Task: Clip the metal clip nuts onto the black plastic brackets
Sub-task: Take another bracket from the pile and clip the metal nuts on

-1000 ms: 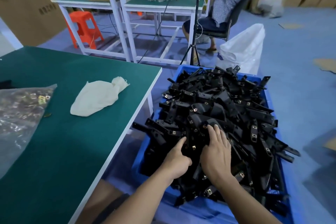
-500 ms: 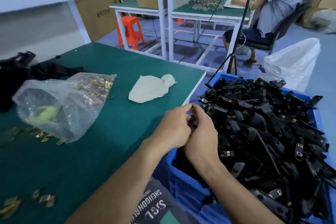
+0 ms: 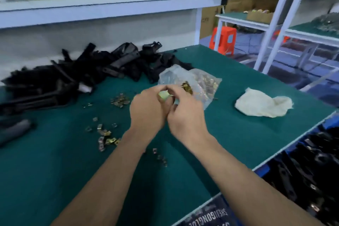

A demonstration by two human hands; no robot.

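The left hand [image 3: 148, 108] and right hand [image 3: 185, 113] are touching, both pinching a blurred pale-green piece [image 3: 163, 95] just near of the clip-nut bag [image 3: 203, 82].

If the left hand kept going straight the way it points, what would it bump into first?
Most likely the clear plastic bag of metal clips, just past the left hand. The right hand is pressed close beside it, so its fingers might be bumped first; depth is unclear.

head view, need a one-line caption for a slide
Left hand and right hand meet over the green table, in front of the bag of clip nuts, black brackets piled behind
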